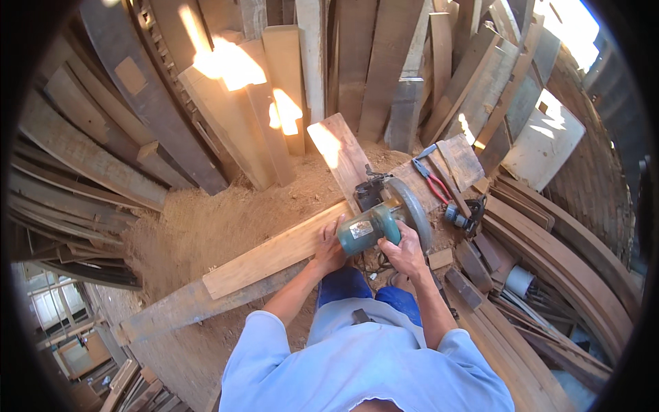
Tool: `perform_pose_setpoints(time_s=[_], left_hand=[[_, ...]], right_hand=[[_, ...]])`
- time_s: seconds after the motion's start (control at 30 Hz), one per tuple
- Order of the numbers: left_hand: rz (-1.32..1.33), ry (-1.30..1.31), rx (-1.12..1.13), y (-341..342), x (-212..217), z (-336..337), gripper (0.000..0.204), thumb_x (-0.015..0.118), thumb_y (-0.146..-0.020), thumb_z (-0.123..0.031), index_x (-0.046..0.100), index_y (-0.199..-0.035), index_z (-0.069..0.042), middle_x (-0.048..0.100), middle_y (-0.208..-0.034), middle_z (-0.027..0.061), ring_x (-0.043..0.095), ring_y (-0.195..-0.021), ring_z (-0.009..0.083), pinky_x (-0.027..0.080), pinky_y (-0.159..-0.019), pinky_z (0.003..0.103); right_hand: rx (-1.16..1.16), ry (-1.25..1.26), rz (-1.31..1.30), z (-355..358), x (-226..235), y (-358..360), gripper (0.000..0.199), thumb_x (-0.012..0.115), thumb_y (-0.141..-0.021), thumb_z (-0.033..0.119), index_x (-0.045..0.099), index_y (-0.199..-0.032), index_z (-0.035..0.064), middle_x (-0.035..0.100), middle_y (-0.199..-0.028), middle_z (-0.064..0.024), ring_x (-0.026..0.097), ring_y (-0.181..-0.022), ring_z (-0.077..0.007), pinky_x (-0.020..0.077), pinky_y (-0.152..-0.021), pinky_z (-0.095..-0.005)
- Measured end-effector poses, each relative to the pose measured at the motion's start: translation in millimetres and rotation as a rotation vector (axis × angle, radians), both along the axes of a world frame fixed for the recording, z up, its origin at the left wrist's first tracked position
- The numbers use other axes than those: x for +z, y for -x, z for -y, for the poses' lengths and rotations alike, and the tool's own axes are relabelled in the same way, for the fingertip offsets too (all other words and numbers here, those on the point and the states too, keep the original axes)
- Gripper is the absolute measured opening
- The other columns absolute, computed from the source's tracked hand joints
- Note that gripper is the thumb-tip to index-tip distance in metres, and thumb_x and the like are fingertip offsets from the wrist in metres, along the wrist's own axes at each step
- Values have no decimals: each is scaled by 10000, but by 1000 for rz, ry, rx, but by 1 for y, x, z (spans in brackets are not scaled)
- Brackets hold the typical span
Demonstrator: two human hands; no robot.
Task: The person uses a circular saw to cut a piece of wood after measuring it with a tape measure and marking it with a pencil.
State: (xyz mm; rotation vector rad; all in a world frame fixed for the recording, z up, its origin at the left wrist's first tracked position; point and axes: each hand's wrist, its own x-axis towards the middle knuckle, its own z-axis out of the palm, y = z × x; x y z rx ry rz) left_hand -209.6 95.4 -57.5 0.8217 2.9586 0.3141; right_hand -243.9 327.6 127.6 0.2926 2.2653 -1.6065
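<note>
My right hand point(405, 253) is closed around the rear handle of a circular saw point(364, 230). The saw has a teal motor housing and a large round metal guard. It sits at the right end of a pale wooden plank point(274, 250), and its blade is hidden from this side. My left hand point(331, 248) lies on that plank just left of the motor, fingers stretched across the wood. Under the plank runs a longer grey beam point(178, 305). A short reddish board point(336, 154) slants away beyond the saw.
Pliers with red handles point(434, 185) lie on a wooden board point(461, 161) right of the saw, near a small dark power tool point(461, 216). Upright planks point(364, 69) line the far side. Sawdust point(199, 223) covers the ground; stacked timber point(570, 261) fills the right.
</note>
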Motion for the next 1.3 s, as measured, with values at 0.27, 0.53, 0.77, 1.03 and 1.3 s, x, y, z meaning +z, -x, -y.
perform_pose_setpoints(time_s=[0.27, 0.53, 0.77, 1.03, 1.3], left_hand=[[128, -89, 15, 3, 12, -9, 691, 674, -841, -363, 469, -1486, -222, 317, -1589, 145, 246, -1425, 336, 223, -1140, 506], [177, -187, 11, 4, 17, -11, 635, 668, -830, -288, 529, -1444, -205, 452, -1492, 116, 295, -1413, 362, 215, -1162, 520], [935, -339, 204, 13, 102, -19, 535, 670, -885, -226, 540, -1386, -87, 684, -1204, 167, 630, -1099, 351, 495, -955, 418], [649, -1311, 643, 34, 143, -110, 692, 690, -954, -210, 273, -1455, 22, 657, -1102, 187, 658, -930, 201, 544, -842, 361], [687, -1508, 982, 45, 136, -156, 458, 591, -964, -37, 325, -1333, -88, 541, -895, 96, 601, -656, 179, 552, -571, 349]], right_hand=[[88, 8, 22, -2, -7, 22, 322, 683, -794, 183, 632, -1030, -32, 615, -839, -94, 579, -796, -180, 487, -760, -336], [64, 151, 64, -3, -12, 32, 321, 681, -822, 181, 624, -1053, -35, 609, -840, -75, 559, -803, -159, 483, -759, -333], [41, -184, -120, -5, -8, 27, 438, 681, -870, 211, 602, -1219, -42, 695, -1016, -209, 687, -967, -343, 522, -834, -407], [-99, -361, -241, -92, 0, 22, 607, 658, -919, 348, 549, -1354, -62, 602, -1288, -327, 576, -1221, -450, 416, -1090, -461], [-10, 157, 109, -95, -110, 1, 534, 404, -1063, 357, 599, -1296, -82, 576, -1368, -301, 473, -1379, -409, 319, -1180, -436]])
